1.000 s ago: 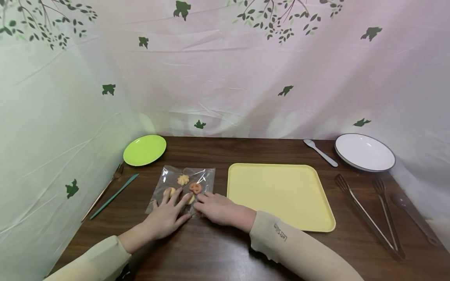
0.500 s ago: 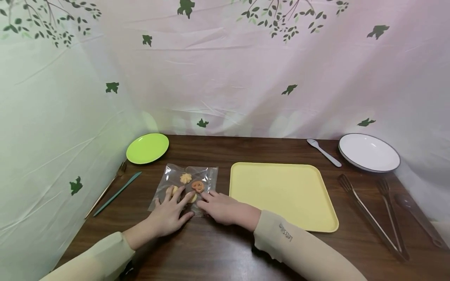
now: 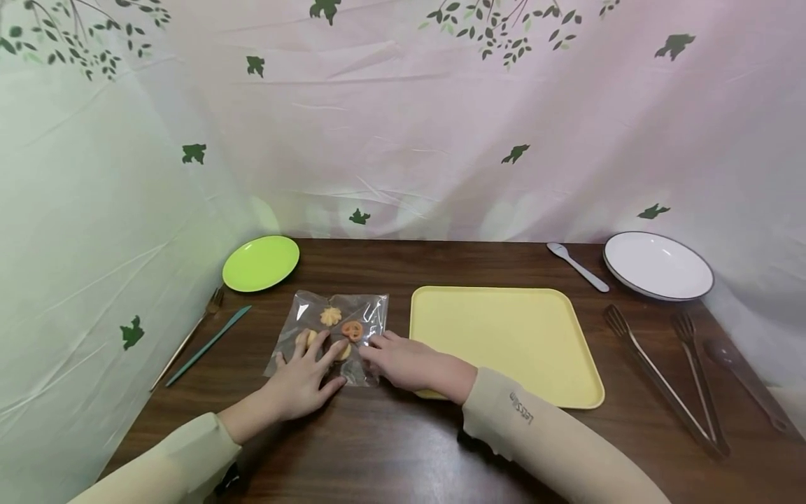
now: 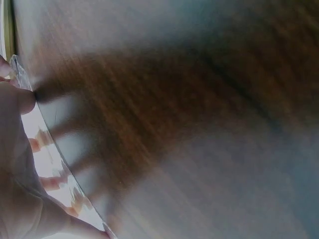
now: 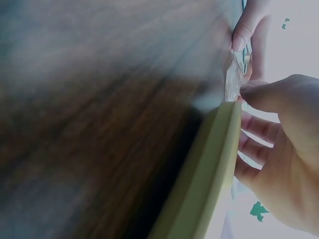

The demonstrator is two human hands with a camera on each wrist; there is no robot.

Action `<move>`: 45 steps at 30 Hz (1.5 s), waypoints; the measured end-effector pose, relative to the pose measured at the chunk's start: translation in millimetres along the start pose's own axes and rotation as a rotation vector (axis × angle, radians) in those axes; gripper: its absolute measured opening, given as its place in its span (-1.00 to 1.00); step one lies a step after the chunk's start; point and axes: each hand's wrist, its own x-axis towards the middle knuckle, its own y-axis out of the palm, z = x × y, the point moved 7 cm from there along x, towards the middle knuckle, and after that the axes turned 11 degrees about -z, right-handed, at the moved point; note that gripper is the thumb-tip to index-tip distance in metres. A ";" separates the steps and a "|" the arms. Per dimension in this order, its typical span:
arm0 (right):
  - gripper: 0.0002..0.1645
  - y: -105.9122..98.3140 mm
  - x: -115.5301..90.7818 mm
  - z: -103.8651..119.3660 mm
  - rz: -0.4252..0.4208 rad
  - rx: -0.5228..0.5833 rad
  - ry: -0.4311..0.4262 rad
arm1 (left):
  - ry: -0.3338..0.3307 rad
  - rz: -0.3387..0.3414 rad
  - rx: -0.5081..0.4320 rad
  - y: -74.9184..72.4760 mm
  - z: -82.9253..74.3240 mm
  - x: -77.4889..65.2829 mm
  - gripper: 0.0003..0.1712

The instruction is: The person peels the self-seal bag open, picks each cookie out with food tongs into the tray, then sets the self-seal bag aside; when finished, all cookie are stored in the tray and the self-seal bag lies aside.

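Left hand (image 3: 297, 387), fingers spread, rests on a clear plastic bag (image 3: 308, 318); right hand (image 3: 409, 364) meets its right edge, pinching or not I cannot tell. Light pressure should spare the cookies (image 3: 330, 316).

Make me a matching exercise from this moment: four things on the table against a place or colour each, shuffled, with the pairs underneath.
Things
1. Clear bag
2. Tray
3. White dish
4. Teal knife

Places and colours
A. In the far right corner of the table
B. Beside the copper-coloured fork on the left side
C. Under the fingers of the left hand
D. Pale yellow all over

Right pairs: 1-C, 2-D, 3-A, 4-B
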 end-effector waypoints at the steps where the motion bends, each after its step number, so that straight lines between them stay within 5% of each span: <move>1: -0.76 -0.9 0.6 -0.2 0.005 0.000 0.002 | 0.003 -0.002 0.003 -0.4 -0.2 0.1 -0.27; 6: -0.52 -0.3 5.1 -2.9 0.039 -0.044 -0.004 | 0.008 -0.011 -0.008 -1.3 -1.7 1.2 -0.27; 16: -0.94 -1.8 17.8 -0.7 -0.059 -0.147 -0.121 | 0.026 -0.028 -0.001 -3.7 -4.2 4.8 -0.26; 30: -0.85 0.1 17.4 -10.1 -0.024 -0.183 -0.027 | 0.017 0.012 0.006 -2.9 -5.0 5.5 -0.27; 45: -0.90 -20.9 -3.8 -12.8 -0.117 -0.112 -0.080 | 0.004 0.015 -0.004 -2.6 -4.6 -2.9 -0.30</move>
